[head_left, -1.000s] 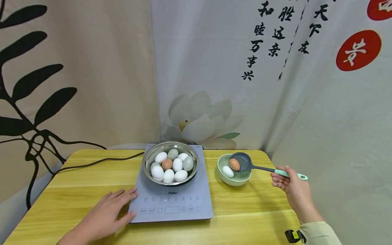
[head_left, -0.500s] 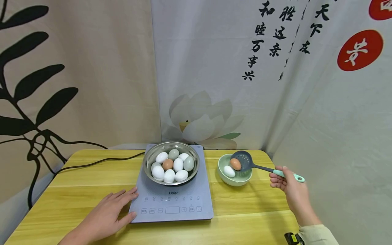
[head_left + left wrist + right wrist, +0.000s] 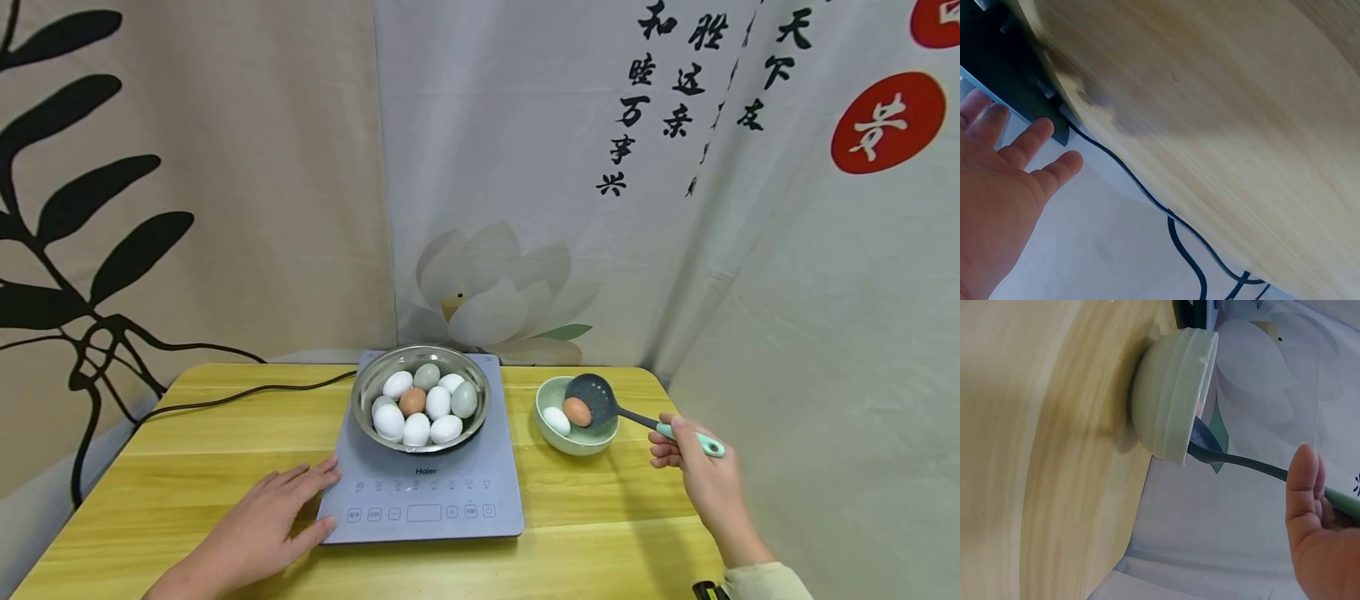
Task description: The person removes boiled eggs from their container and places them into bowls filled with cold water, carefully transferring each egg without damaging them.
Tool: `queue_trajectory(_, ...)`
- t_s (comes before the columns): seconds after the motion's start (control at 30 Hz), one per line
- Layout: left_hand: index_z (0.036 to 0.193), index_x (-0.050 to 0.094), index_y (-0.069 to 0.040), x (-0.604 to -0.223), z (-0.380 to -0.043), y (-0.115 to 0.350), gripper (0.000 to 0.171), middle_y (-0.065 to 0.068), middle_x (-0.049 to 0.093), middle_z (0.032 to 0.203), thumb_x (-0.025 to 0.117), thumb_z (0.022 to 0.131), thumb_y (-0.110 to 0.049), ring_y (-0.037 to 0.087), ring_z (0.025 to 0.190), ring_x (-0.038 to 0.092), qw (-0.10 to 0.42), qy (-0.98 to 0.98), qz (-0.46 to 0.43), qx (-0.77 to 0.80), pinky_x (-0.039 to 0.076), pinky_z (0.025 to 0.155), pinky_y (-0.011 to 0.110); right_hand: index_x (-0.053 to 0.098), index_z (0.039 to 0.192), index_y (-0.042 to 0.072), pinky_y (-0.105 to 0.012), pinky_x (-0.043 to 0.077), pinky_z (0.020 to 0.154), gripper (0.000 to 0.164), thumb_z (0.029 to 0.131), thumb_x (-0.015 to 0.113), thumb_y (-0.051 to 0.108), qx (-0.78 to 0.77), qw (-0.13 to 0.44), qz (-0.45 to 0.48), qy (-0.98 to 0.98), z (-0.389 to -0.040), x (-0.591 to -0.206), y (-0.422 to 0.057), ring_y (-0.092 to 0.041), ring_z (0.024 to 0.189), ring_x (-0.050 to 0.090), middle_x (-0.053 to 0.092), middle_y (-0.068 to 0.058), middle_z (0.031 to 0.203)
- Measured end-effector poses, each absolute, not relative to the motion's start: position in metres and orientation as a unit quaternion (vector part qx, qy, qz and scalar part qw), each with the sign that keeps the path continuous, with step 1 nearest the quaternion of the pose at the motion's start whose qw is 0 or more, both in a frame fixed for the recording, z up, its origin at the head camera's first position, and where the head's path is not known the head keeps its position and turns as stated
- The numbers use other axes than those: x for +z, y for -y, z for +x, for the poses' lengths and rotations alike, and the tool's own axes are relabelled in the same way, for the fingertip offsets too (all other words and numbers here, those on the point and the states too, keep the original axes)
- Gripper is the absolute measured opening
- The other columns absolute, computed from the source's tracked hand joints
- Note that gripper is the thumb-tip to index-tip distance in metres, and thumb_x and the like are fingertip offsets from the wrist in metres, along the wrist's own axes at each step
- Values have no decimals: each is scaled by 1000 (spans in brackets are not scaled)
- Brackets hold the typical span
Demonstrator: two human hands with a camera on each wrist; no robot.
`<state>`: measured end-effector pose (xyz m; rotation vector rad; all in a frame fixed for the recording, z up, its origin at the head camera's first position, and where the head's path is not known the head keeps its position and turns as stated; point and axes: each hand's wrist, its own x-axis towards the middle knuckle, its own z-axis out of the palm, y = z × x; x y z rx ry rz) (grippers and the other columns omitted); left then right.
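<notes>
My right hand (image 3: 701, 471) grips the mint-green handle of a dark slotted spoon (image 3: 592, 398). The spoon's head dips into a pale green bowl (image 3: 576, 450) at the right. In that bowl a brown egg (image 3: 577, 412) lies against the spoon's head, with a white egg (image 3: 557, 420) beside it. From the side, in the right wrist view, the bowl (image 3: 1169, 394) hides the eggs and most of the spoon's head. My left hand (image 3: 262, 525) has its fingers spread, fingertips at the left edge of the induction cooker (image 3: 426, 496).
A steel pot (image 3: 360, 417) filled with several white, grey-green and brown eggs stands on the cooker's back half. A black power cord (image 3: 247, 392) runs left from the cooker across the wooden table (image 3: 600, 542). Printed curtains (image 3: 510, 125) hang behind the table.
My right hand has shifted left and slightly down, and the spoon's handle slopes more steeply. Both eggs in the bowl have moved a little. The left hand stays in place.
</notes>
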<state>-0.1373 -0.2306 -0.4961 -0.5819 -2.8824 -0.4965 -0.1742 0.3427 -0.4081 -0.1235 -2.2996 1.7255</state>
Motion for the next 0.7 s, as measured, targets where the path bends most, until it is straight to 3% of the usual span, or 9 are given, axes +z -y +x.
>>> queue_trajectory(0.3, 146, 66, -20, -497, -137, 231, 61, -1, 57, 161, 71, 98, -58, 42, 136, 63, 80, 963, -195, -168, 49, 111, 66, 69, 136, -4, -26, 66, 74, 46, 114, 52, 34, 503, 163, 3, 849, -167, -412, -331, -12, 79, 77, 76, 17, 93)
queue_trajectory(0.57, 146, 67, -20, -498, -137, 232, 60, -2, 57, 161, 71, 98, -57, 40, 136, 63, 84, 962, -194, -172, 51, 110, 63, 72, 134, 2, -16, 62, 70, 35, 114, 54, 24, 398, 214, 59, 890, -161, -412, -324, -4, 78, 75, 80, -10, 101)
queue_trajectory(0.7, 146, 66, -21, -498, -137, 232, 61, -3, 57, 161, 70, 99, -59, 40, 136, 63, 81, 962, -196, -173, 51, 110, 64, 75, 129, 0, -14, 61, 70, 27, 110, 58, 11, 380, 263, 99, 881, -160, -409, -321, 0, 77, 74, 80, -4, 97)
